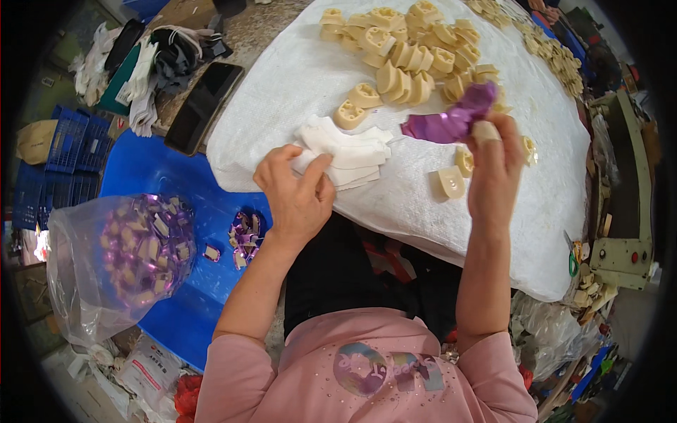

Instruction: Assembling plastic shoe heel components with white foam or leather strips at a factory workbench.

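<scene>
Purple foil (448,125) hung in the right hand (491,151) in the head view, raised over the white woven sheet (282,88) that covered the counter in front of the person. That grip was pressed together, thumb and fingers pinching the foil near its right end, while its other end pointed left toward a small stack of white strips (345,155). The left hand (296,187) rested at the near left side of those strips, fingers bent and touching them; I could not tell whether its grip pinched any. Beyond the strips lay a heap of beige pieces (402,74), two of them apart from the rest and near the stack, and another beige block (449,183) sat just left of the right wrist. A dark phone (203,107) lay left of the sheet, with some gloves (143,92) farther out. Lower on the left, a blue tub (151,166) held a few loose purple-and-beige pieces (247,236), and a clear bag (77,282) full of similar ones leaned in it. Scissors with green handles (572,262) showed at the sheet's right edge.
</scene>
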`<action>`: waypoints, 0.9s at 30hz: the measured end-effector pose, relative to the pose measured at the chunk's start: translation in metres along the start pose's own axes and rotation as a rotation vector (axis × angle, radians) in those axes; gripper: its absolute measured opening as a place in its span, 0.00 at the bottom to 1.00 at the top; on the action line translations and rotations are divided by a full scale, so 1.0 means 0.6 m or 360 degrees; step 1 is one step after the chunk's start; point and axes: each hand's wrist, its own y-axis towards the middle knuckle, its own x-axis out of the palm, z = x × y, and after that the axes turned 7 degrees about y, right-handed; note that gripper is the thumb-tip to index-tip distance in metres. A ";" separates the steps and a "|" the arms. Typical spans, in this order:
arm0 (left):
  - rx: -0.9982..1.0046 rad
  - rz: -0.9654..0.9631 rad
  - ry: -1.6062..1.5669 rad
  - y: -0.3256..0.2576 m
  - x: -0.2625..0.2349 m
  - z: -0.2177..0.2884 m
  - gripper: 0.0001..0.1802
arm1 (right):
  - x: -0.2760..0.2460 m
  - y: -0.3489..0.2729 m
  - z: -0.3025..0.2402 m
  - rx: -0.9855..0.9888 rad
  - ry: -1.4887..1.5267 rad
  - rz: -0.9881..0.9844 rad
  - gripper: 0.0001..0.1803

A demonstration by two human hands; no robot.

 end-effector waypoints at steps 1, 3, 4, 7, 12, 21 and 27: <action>-0.0055 -0.0067 -0.0029 0.004 -0.005 0.005 0.17 | -0.017 -0.003 -0.008 -0.0002 0.0096 0.0064 0.06; -0.0166 -0.0003 -0.0207 0.008 -0.007 0.005 0.16 | -0.041 -0.016 -0.020 -0.0013 0.0174 0.0162 0.06; -0.0293 0.0059 -0.0367 0.012 -0.007 0.007 0.15 | -0.048 -0.027 -0.024 -0.0166 -0.0096 0.0090 0.05; -0.0101 0.0063 -0.0420 0.029 -0.047 0.046 0.15 | -0.062 -0.057 -0.026 -0.0697 -0.0716 -0.0098 0.08; 0.0085 -0.0270 -0.0926 0.027 -0.049 0.161 0.20 | -0.007 -0.117 -0.044 -0.0785 -0.1061 -0.0515 0.16; -0.1215 -0.0802 -0.2201 0.009 -0.026 0.158 0.17 | -0.074 -0.081 0.073 -0.0258 -0.1520 -0.0250 0.20; -0.1470 -0.0748 -0.2608 0.008 -0.024 0.142 0.19 | -0.091 -0.113 0.069 -0.0316 -0.1230 -0.0317 0.24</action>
